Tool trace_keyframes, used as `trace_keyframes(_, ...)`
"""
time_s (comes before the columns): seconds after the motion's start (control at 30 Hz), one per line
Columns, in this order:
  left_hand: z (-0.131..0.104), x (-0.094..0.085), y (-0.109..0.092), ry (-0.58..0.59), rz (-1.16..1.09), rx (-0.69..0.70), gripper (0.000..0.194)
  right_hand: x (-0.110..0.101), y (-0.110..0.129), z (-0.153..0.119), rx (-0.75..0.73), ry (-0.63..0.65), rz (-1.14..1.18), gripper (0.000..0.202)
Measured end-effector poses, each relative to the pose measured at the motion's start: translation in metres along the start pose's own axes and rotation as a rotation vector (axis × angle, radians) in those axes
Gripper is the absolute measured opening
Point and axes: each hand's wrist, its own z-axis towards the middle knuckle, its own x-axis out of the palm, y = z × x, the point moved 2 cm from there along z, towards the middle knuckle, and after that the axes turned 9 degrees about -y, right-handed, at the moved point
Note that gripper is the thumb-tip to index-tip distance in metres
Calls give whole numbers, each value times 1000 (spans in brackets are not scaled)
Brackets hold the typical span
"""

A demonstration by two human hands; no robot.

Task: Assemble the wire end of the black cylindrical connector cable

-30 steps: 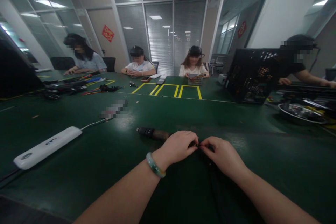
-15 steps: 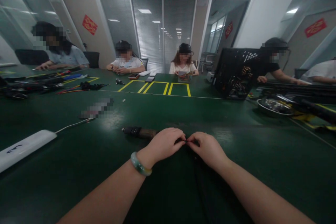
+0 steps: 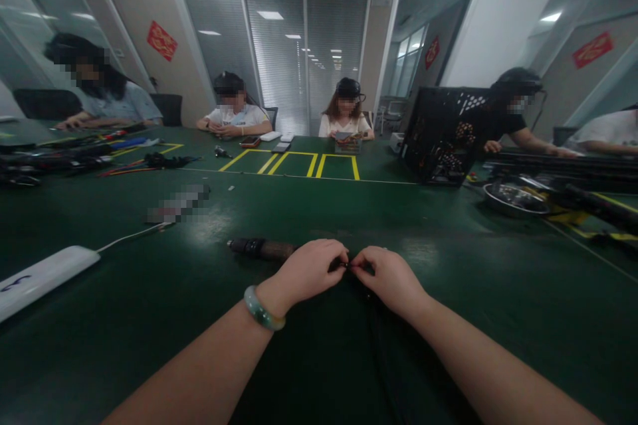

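Observation:
Above the green table my left hand [image 3: 314, 270], with a jade-like bangle [image 3: 262, 309] at its wrist, pinches something tiny and dark between thumb and fingertips. My right hand [image 3: 389, 277] is closed in a pinch right beside it, fingertips almost touching the left ones. What lies between them is too small and dark to name. Behind my left hand lies a dark cylindrical tool [image 3: 262, 249] with a metal tip pointing left, its other end hidden by the hand. A dark cable-like strip [image 3: 376, 339] runs from below my right hand toward me.
A white power strip [image 3: 50, 279] with a cord is at the left. Dark cables [image 3: 169, 161] lie farther back. A black perforated case [image 3: 443, 136] and a metal bowl [image 3: 516, 199] stand at the right. Several people sit around the table [image 3: 299, 206].
The whole view has shifted slightly. Both hands keep pinching at the same place, and the fingertips have moved only a little, with a small gap showing between them.

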Motion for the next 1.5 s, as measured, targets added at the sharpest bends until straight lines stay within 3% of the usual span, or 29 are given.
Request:
trace_keyframes(0.9, 0, -1, -1, 10, 0, 32, 19, 0, -4, -1, 81, 13, 91, 13)
trace_keyframes(1.5, 0, -1, 1, 19, -7, 29, 9, -1, -4, -1, 60, -5, 60, 10)
